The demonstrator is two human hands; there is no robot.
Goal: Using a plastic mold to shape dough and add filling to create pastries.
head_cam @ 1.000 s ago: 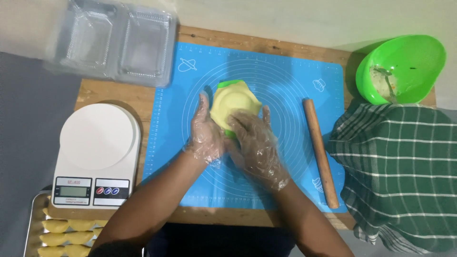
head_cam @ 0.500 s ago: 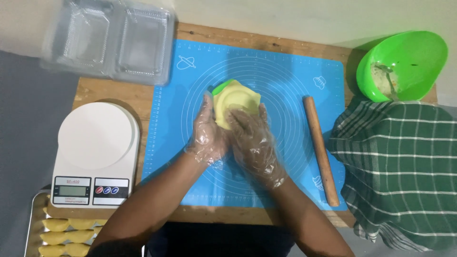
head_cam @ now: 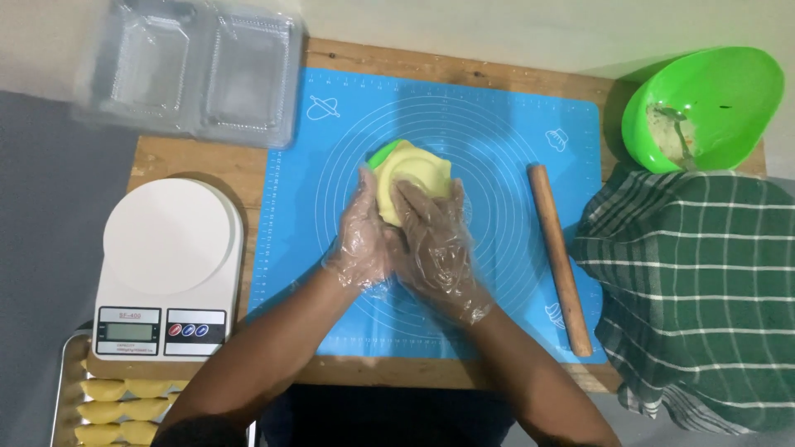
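we judged the dough round [head_cam: 411,184] soft, light and easily torn; best supported from beneath at its rim. it sat over a green press mould [head_cam: 382,155] at the centre of the blue mat [head_cam: 513,108]. left hand [head_cam: 362,236] cupped its edge; right hand [head_cam: 436,244] pressed flat on it. versus 1.0 s earlier, both hands had closed together over the dough.

- Wooden table [head_cam: 248,170], carrying:
- blue silicone mat [head_cam: 513,124] (under both hands [head_cam: 406,240])
- white scale [head_cam: 170,265], left of hands
- clear plastic containers [head_cam: 199,70], upper left
- checked cloth [head_cam: 704,281], right
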